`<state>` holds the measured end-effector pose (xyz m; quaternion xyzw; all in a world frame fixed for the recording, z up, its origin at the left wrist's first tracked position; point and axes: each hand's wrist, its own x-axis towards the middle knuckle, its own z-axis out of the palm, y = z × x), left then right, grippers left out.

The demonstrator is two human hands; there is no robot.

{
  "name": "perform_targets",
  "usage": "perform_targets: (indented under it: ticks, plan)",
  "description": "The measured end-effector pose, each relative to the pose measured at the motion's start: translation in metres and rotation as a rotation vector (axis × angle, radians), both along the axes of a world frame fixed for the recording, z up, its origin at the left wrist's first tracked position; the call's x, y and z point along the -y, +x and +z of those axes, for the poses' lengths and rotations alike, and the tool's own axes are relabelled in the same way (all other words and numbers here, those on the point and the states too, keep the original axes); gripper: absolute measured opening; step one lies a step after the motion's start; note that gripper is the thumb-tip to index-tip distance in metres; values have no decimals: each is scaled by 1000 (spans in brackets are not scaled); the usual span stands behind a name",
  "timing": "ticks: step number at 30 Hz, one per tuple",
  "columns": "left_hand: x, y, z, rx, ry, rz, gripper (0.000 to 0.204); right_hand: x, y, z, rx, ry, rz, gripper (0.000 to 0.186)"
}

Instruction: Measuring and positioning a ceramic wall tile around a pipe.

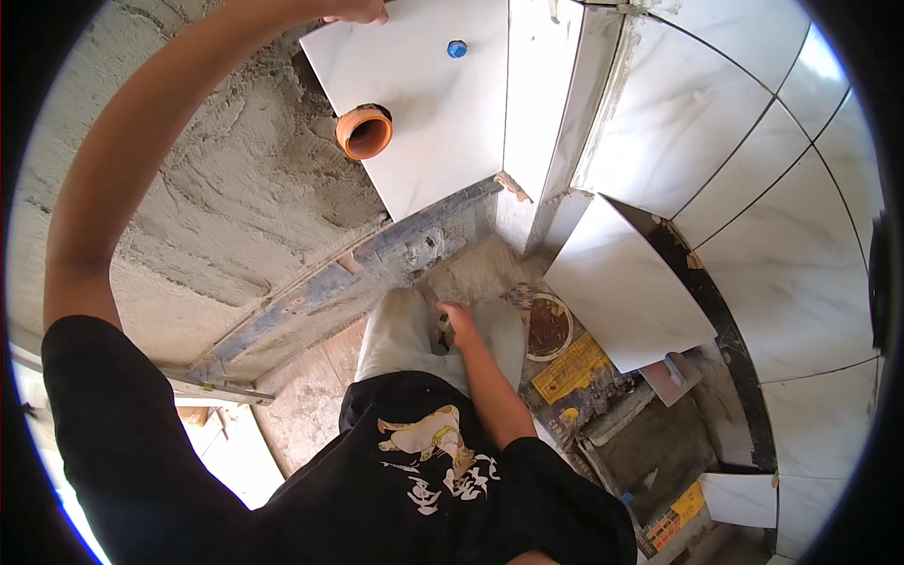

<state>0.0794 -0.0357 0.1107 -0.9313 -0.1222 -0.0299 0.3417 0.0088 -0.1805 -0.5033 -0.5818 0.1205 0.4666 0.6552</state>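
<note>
My left arm reaches up along the wall. My left hand (pixel 360 9), partly cut off by the upper rim, is at the edge of a white marbled tile (pixel 433 113), its fingers bent against it. The tile stands against the mortar-covered wall. An orange pipe end (pixel 364 132) sticks out through its left edge, and a blue plug (pixel 457 49) sits in its face. Low between my knees, my right hand (pixel 459 322) is closed around a small dark and greenish thing, mostly hidden by the fingers.
Rough grey mortar (pixel 245 179) covers the wall at left. A loose white tile (pixel 631 292) leans at right, by a trowel (pixel 671 377). A round bucket (pixel 548 327), yellow bags (pixel 572 367) and a mortar trough (pixel 650 452) lie near my right side. Tiled wall (pixel 791 254) curves beyond.
</note>
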Motion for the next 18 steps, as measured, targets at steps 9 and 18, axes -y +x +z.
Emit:
perform_targets:
  ticks: [9, 18]
  plan:
    - [24, 16, 11, -128, -37, 191, 36, 10, 7, -5, -120, 119, -95, 27]
    - [-25, 13, 5, -18, -15, -69, 34, 0, 9, -28, -104, 101, -127, 38]
